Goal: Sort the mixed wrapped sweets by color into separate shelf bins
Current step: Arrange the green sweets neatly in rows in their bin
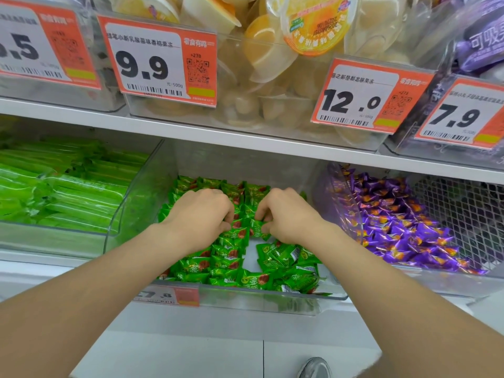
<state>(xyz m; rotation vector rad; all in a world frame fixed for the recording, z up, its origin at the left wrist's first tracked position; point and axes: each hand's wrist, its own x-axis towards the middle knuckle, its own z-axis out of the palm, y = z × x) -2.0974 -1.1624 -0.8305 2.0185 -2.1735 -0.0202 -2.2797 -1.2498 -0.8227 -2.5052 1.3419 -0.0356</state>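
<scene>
White shelving (191,132) spans the frame in two tiers, the lower holding three clear bins: green sticks (54,192) at left, green sweets (240,268) in the centre bin (245,298), purple sweets (395,227) at right. Both hands reach into the centre bin: left hand (199,214) curled, its grip hidden; right hand (289,214) pinching one green sweet (259,227). Four price tags hang above.

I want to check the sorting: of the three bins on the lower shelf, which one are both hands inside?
The middle bin, holding small green wrapped sweets. The left hand and right hand are both in it; the left bin holds long green packs, the right purple sweets.
</scene>
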